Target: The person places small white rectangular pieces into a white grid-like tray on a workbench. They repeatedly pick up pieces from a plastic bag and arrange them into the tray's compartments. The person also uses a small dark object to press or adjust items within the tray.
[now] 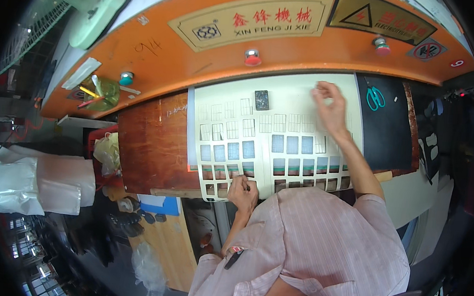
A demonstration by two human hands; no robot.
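Observation:
A large cream sheet (297, 89) with rows of rectangular window cut-outs lies on the table in front of me. Some windows show pale blue; those nearer me show green and brown beneath. My left hand (243, 193) is at the sheet's near edge, fingers curled together; whatever they may hold is hidden. Over the far right part of the sheet, my right hand (330, 108) has loosely bent fingers, slightly blurred, with nothing visible in them. A small dark speckled block (261, 100) rests on the sheet left of my right hand.
Teal-handled scissors (374, 97) lie on a black mat (391, 129) at right. Beyond the sheet runs an orange machine front (199, 61) with red push buttons (252, 58) and a green one (126, 78). A pen cup (104, 96) and a reddish wooden board (151, 147) are at left.

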